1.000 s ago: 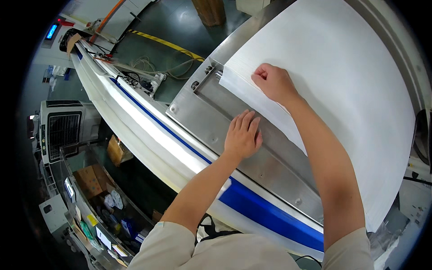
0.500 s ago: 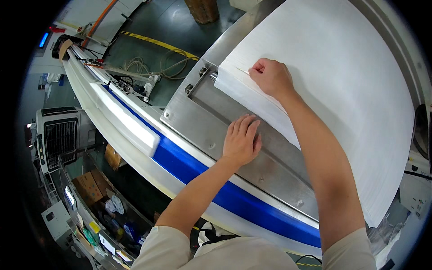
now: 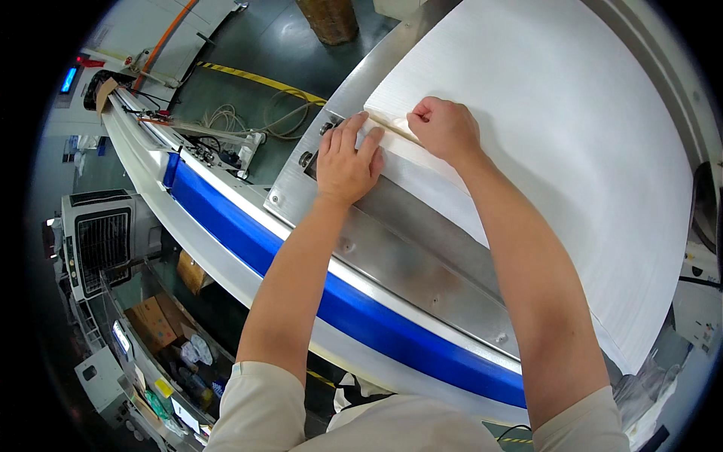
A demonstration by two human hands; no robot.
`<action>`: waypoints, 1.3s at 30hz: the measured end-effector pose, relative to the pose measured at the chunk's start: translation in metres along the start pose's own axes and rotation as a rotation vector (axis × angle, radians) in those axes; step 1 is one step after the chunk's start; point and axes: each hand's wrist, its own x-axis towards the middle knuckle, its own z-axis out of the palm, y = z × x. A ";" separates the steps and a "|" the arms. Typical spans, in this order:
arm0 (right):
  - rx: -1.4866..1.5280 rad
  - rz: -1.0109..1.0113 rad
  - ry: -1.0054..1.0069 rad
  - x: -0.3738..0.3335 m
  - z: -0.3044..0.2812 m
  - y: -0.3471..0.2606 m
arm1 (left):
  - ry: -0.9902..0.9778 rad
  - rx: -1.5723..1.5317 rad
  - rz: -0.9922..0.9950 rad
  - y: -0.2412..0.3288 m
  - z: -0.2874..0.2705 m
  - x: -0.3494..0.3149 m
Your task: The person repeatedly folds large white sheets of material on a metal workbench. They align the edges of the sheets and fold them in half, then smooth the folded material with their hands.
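A thick stack of wide white sheets (image 3: pixel 542 151) lies on a steel table (image 3: pixel 407 248). Along its near left edge the layers part, leaving a narrow slit. At that slit my right hand (image 3: pixel 446 129) is closed in a fist over the upper layers, pinching their edge; the lower fingers are hidden. My left hand (image 3: pixel 348 164) reaches over the stack's left corner, fingers stretched out and fingertips on the sheet edge beside the slit. Its thumb stands apart, touching the lower layers' edge. Both bare forearms come in from below.
A blue and white rail (image 3: pixel 376 339) runs along the table's near side. Two dark knobs (image 3: pixel 306 159) sit at the table's left end. Loose hoses (image 3: pixel 222 117) lie on the floor beyond. An air cooler (image 3: pixel 105 241) and a cart with a cardboard box (image 3: pixel 154 320) stand at left.
My left hand has moved from the bare steel up and left to the stack's corner. The slit between layers has widened. A white cover slid away along the rail, baring more blue.
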 end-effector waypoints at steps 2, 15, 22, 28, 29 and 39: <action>0.036 -0.023 0.011 -0.005 -0.001 -0.002 | -0.032 0.008 0.045 -0.004 -0.006 0.000; -0.393 0.404 0.127 -0.282 -0.121 0.144 | -0.912 0.348 0.203 0.027 -0.061 0.066; -0.645 0.791 0.158 -0.481 -0.262 0.337 | -1.055 0.804 0.364 0.039 0.000 0.076; -0.774 0.962 0.160 -0.580 -0.339 0.443 | -0.908 0.708 0.204 -0.046 0.018 0.058; -0.743 0.997 0.127 -0.587 -0.347 0.455 | -0.892 0.817 0.307 -0.062 0.014 0.054; -0.686 1.129 -0.214 -0.723 -0.451 0.571 | -0.757 0.555 0.127 -0.107 0.043 0.030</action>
